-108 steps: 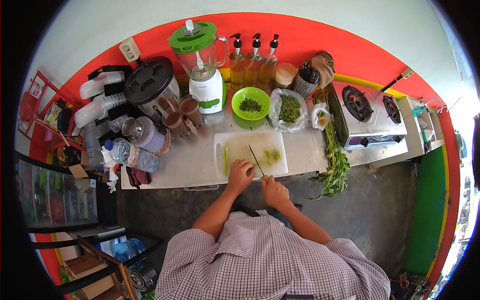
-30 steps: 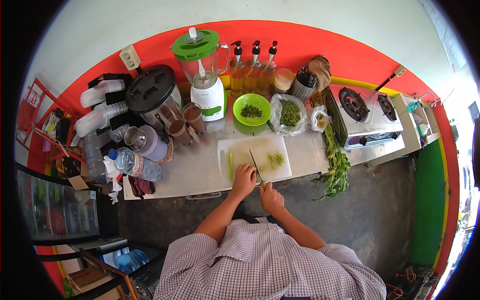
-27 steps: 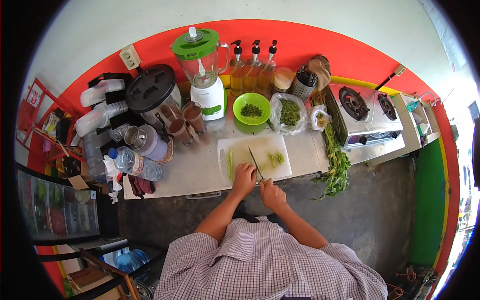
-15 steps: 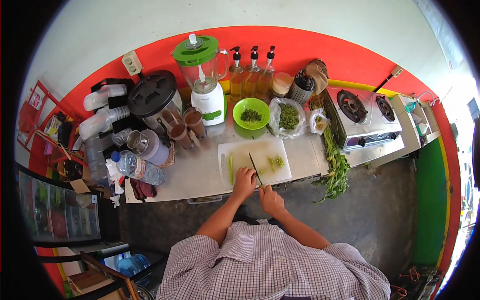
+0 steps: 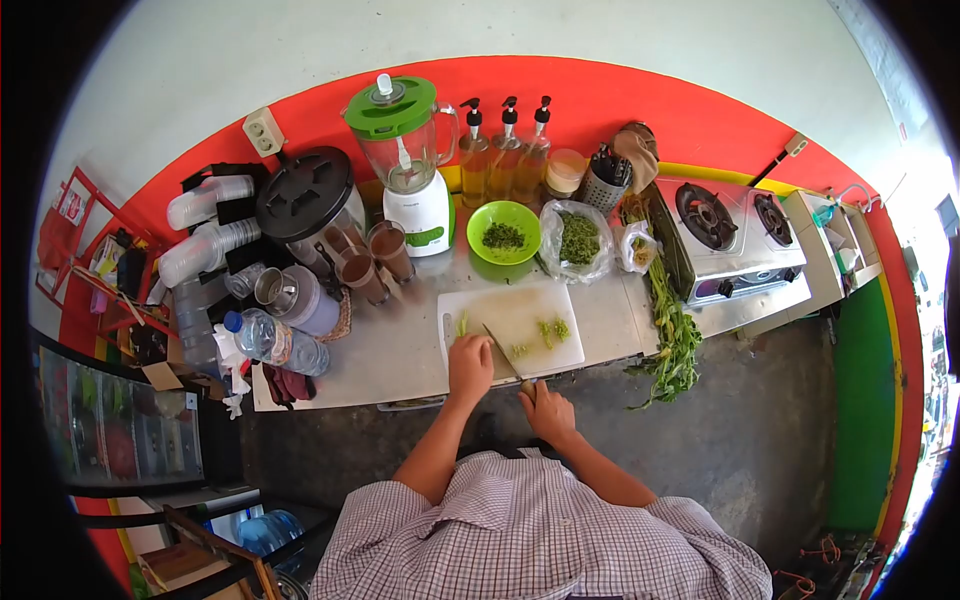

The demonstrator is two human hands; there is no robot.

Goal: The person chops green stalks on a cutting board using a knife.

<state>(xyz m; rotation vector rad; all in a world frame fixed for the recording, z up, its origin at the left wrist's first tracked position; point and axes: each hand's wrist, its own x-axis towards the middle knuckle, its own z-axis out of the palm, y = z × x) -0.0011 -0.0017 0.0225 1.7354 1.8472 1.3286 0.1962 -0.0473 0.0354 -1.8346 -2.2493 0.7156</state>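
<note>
My right hand [image 5: 548,411] is closed round the handle of a knife [image 5: 502,349], whose blade slants up and left over the near edge of a white cutting board [image 5: 505,300]. At the board's left side my left hand [image 5: 470,364] has its fingers curled over a pale green celery stalk [image 5: 461,325]; only the stalk's upper end shows. Small chopped celery pieces [image 5: 553,331] lie on the right half of the board, and a few more sit beside the blade.
Behind the board stand a green bowl [image 5: 503,233] of chopped greens, a plastic bag of herbs [image 5: 577,240] and a blender [image 5: 410,170]. Leafy celery [image 5: 672,350] hangs over the counter edge, left of a gas stove [image 5: 735,235]. Bottles and cups crowd the left.
My left hand has moved left from beside the blade onto the celery stalk. The knife has shifted slightly lower and left, still in my right hand.
</note>
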